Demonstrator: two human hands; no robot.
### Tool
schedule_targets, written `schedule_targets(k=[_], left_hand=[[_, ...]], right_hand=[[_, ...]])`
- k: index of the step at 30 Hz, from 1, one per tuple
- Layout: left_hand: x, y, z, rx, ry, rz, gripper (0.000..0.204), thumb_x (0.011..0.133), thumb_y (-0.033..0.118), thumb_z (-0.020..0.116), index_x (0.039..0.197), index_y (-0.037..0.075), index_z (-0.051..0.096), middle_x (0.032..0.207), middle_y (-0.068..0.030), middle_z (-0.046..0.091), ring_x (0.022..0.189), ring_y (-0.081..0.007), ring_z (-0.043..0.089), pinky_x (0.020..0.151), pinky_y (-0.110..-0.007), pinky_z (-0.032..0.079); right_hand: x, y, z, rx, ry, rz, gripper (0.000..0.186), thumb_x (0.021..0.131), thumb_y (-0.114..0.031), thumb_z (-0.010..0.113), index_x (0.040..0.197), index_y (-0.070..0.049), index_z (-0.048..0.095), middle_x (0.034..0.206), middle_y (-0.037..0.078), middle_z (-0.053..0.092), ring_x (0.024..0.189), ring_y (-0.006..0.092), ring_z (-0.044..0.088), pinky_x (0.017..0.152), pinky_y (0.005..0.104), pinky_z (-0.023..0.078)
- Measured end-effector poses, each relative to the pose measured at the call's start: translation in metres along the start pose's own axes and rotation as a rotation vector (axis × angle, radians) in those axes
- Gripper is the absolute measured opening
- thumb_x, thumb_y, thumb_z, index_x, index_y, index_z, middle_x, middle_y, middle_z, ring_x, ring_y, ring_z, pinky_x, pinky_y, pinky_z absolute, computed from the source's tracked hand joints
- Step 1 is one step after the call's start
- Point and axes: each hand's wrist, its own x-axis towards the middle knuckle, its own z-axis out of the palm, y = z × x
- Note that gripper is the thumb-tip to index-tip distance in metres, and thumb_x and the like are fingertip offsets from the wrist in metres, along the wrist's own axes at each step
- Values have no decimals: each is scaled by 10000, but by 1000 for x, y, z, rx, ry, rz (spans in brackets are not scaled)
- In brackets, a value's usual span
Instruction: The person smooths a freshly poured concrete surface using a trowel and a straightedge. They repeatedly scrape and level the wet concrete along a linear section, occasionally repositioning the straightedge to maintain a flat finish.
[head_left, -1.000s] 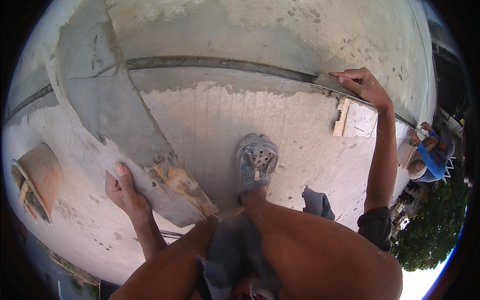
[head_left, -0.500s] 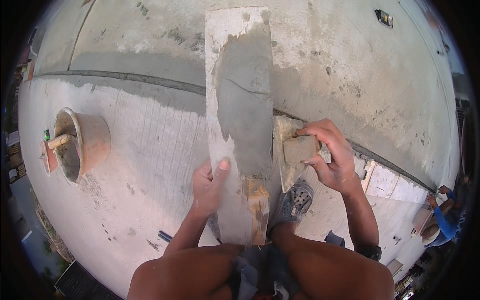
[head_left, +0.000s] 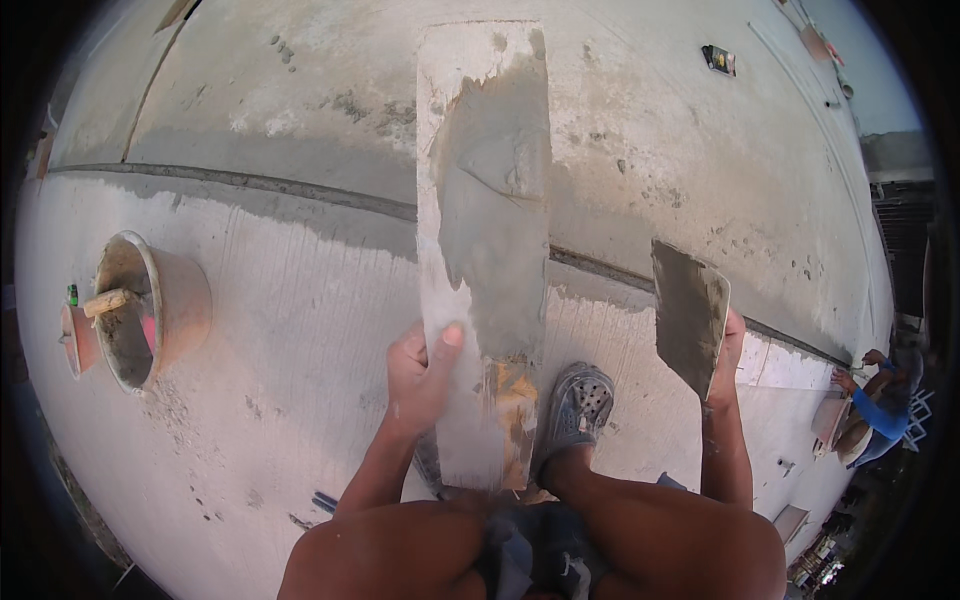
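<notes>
Upright before me stands a long pale board (head_left: 458, 420), smeared over most of its upper length with wet grey mortar (head_left: 490, 225). My left hand (head_left: 420, 375) grips its left edge, thumb lying on the front face. Off to the right, apart from the board, my right hand (head_left: 733, 350) holds a hand float (head_left: 690, 310). The float's flat face is turned toward me and coated in dark wet mortar. It hides the float's handle and most of my fingers.
A mortar-stained bucket (head_left: 185, 305) with a wooden handle sticking out lies tilted at left. A groove (head_left: 320, 203) crosses the concrete floor behind the board. My shoe (head_left: 580, 405) is beside the board. Another person (head_left: 880, 415) in blue sleeves crouches far right.
My right hand has moved right, away from the board, and turned the float so its mortar-covered face shows. The left hand and board have hardly moved. The view has shifted slightly.
</notes>
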Motion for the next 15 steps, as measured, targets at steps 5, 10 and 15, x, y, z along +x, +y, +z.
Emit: schedule_targets(k=[5, 10, 15], left_hand=[[3, -11, 28, -62, -153, -88, 368, 1052, 326, 648, 1167, -22, 682, 917, 24, 673, 769, -25, 567, 651, -217, 464], [5, -10, 33, -93, -191, -29, 384, 1045, 347, 654, 1161, -19, 681, 903, 30, 662, 744, -22, 547, 637, -212, 445], [10, -12, 44, -85, -300, 20, 400, 1045, 355, 649, 1160, -27, 676, 897, 27, 656, 749, -22, 537, 628, -210, 424]], right_hand=[[16, 17, 48, 168, 47, -46, 153, 951, -104, 717, 1066, -10, 756, 941, -21, 724, 813, 58, 651, 698, 228, 539], [-28, 56, -28, -297, -58, 110, 135, 933, -105, 742, 1013, -1, 773, 882, -34, 732, 849, 36, 644, 704, 222, 535], [-80, 7, -20, -115, 234, 160, 191, 983, -185, 716, 988, 4, 743, 855, -41, 699, 769, 32, 601, 663, 220, 488]])
